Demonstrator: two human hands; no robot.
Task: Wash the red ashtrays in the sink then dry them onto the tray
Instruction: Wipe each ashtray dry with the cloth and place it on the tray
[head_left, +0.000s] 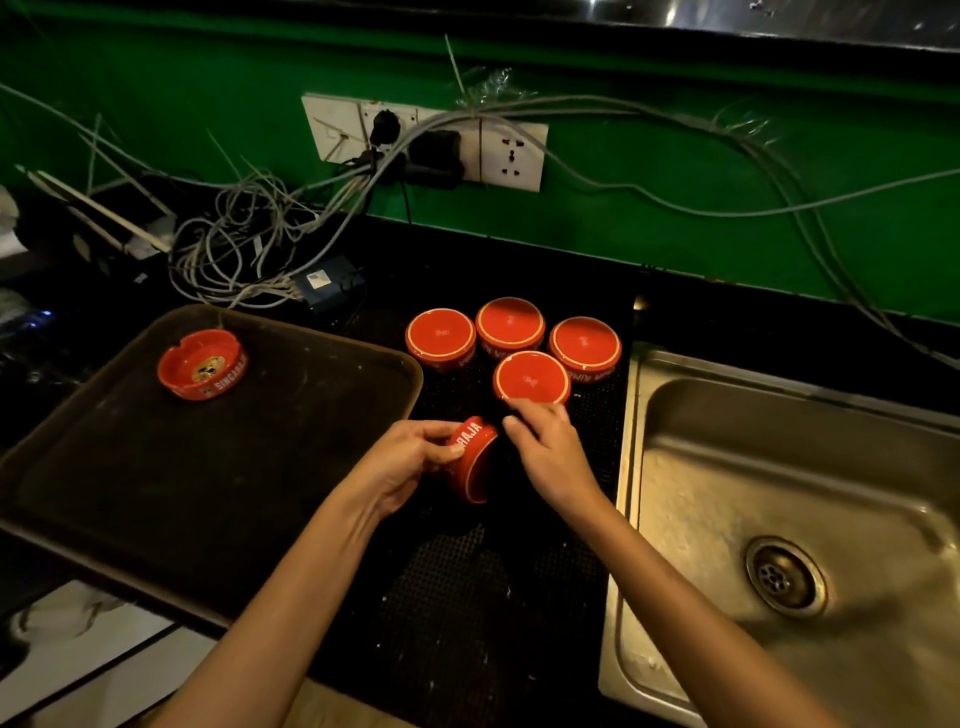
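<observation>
Head view of a black bench with a steel sink at the right and a dark tray at the left. The left grip, fingers and thumb curled, holds one red ashtray on its edge, lettered side wall upward, just above the black mesh mat that lies between tray and sink. The right grip reaches to the far side, its fingertips at the near rim of the nearest inverted ashtray; whether they grasp it or only touch it cannot be told. Three more inverted ashtrays stand base-up in a close cluster beyond: the left ashtray, the far ashtray and the right ashtray. One upright ashtray sits in the far left corner of the tray, well apart from the others. On the green wall behind, a socket plate carries plugs, and grey cables lie tangled on the bench at the far left.
</observation>
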